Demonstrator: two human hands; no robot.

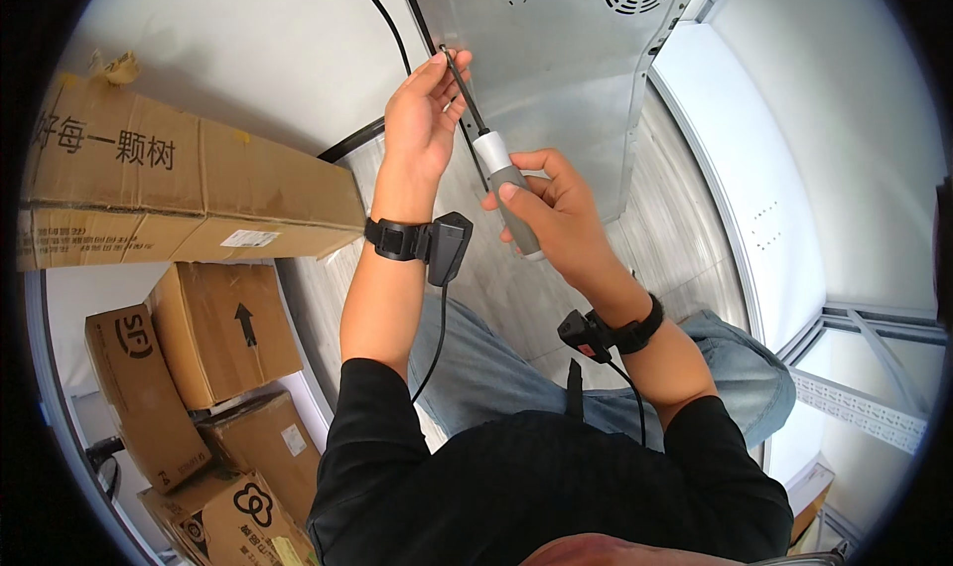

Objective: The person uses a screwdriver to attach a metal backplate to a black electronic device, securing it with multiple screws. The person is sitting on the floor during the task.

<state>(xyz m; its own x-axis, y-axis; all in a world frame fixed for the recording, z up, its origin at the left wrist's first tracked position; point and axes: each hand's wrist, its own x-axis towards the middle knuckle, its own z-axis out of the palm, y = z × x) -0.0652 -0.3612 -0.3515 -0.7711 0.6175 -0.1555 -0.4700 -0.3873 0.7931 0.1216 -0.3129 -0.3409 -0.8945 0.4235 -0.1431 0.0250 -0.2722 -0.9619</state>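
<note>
A screwdriver [490,153] with a thick grey and white handle and a long dark shaft slants up and left, its tip at the left edge of a grey metal panel [546,79]. My right hand [558,207] is wrapped round its handle, the thumb lying along the grey grip. Up by the tip, my left hand [417,119] pinches the end of the shaft between thumb and fingertips, the other fingers curled loosely. Whether a screw sits at the tip is too small to tell.
A long cardboard box [278,184] lies at the left, with several smaller cartons [226,333] below it. A black cable [385,12] hangs against the white wall behind. White panelling [695,119] curves along the right. Wood-look floor [665,209] shows under the metal panel.
</note>
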